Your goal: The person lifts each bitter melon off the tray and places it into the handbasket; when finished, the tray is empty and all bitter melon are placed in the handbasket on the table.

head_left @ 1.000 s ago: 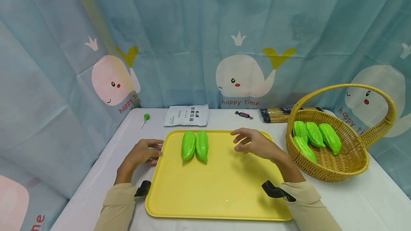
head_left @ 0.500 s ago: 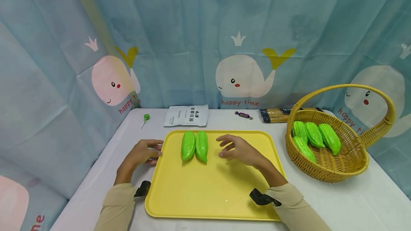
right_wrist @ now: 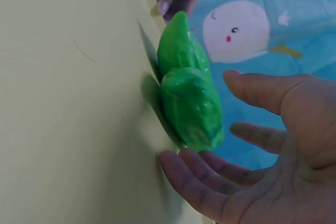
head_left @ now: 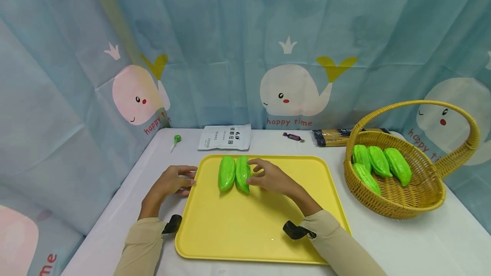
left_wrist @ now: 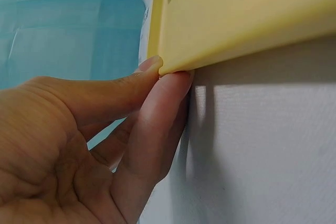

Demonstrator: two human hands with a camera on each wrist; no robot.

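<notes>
Beside the right gourd (head_left: pixel 243 173), the right hand (head_left: pixel 270 178) cups, fingers relaxed.

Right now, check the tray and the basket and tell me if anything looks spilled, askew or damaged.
Nothing stands out. Two green gourds lie neatly side by side on the yellow tray, the right hand open beside them, the left hand pinching the tray's edge. Four more gourds rest inside the upright wicker basket. Nothing looks spilled or broken.

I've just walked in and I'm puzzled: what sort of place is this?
Probably a staged recording corner, not a kitchen: a whale-print curtain screens a white table, where glossy toy-like green gourds lie on a yellow tray and in a wicker basket.
</notes>
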